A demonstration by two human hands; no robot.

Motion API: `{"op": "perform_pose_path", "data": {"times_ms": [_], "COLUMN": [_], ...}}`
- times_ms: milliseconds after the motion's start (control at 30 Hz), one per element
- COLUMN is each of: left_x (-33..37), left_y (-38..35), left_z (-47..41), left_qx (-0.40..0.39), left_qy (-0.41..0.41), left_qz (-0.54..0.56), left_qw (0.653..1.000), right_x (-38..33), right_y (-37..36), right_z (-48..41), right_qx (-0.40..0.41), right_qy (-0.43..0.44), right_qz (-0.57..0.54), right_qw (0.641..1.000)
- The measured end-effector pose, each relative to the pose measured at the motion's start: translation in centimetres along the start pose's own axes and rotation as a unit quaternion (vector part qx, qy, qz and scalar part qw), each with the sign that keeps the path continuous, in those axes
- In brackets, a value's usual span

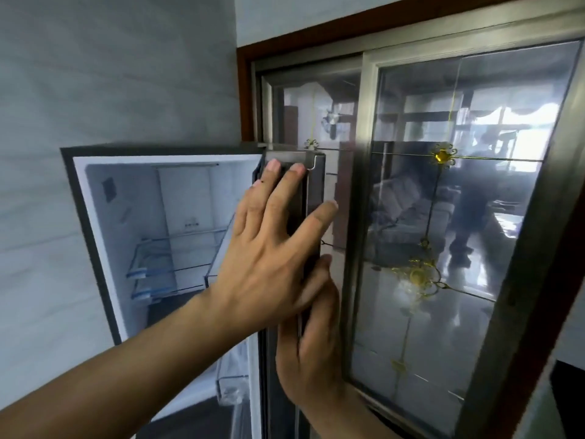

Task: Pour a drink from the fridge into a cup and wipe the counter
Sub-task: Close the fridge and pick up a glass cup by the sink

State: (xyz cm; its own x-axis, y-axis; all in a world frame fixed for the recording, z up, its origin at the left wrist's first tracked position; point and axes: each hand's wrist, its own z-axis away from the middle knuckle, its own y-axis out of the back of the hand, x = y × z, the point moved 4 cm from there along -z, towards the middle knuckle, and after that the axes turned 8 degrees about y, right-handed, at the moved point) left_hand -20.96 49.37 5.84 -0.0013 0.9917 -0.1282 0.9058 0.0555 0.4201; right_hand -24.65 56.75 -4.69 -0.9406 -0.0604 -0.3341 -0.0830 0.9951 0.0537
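Tall dark-framed fridge door swung open, edge-on, long axis upright. Left hand spread flat against it; right hand, at six o'clock, clamped on its edge.

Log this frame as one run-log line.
stage: fridge open | left hand: flat on fridge door edge | right hand: on door edge below | drink: not in view

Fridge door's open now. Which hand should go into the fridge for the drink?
Left, probably. The left hand lies flat and open on the fridge door edge, on the side of the open fridge. The right hand is lower, wrapped around the door's edge, so it can hold the door. No drink is visible.
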Motion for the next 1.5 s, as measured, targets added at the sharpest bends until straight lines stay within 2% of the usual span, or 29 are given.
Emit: {"op": "perform_pose_path", "data": {"times_ms": [100,267,433,600,767,933,1100,1200,1500], "left_x": [-1.8,-7.2,-15.1,-24.0,-33.5,-41.4,-48.1,-50.4,-52.0], "left_y": [1.0,5.2,7.7,8.1,6.9,3.9,0.0,-1.8,-3.9], "left_z": [-0.2,-0.4,-0.1,1.3,1.6,1.3,1.5,1.1,2.0], "left_qx": [0.035,0.093,0.039,-0.003,-0.022,-0.013,-0.02,-0.01,0.087], "left_qy": [0.053,0.13,0.195,0.23,0.233,0.204,0.218,0.22,0.198], "left_qz": [-0.048,-0.11,-0.174,-0.213,-0.233,-0.222,-0.226,-0.208,-0.144], "left_qw": [0.997,0.981,0.964,0.95,0.944,0.953,0.949,0.953,0.966], "right_x": [0.6,1.3,0.4,0.0,2.0,6.0,11.0,13.2,14.7], "right_y": [-2.5,-7.3,-15.3,-24.0,-32.5,-40.0,-45.6,-47.2,-48.3], "right_z": [1.0,1.4,0.4,-0.2,-0.6,-1.9,-2.9,-3.0,-2.8], "right_qx": [-0.044,-0.107,-0.213,-0.291,-0.285,-0.22,-0.209,-0.188,-0.141], "right_qy": [0.051,0.22,0.313,0.324,0.31,0.31,0.296,0.325,0.405], "right_qz": [-0.021,-0.024,-0.041,0.003,0.058,0.117,0.181,0.187,0.125], "right_qw": [0.998,0.969,0.925,0.9,0.905,0.918,0.914,0.908,0.895]}}
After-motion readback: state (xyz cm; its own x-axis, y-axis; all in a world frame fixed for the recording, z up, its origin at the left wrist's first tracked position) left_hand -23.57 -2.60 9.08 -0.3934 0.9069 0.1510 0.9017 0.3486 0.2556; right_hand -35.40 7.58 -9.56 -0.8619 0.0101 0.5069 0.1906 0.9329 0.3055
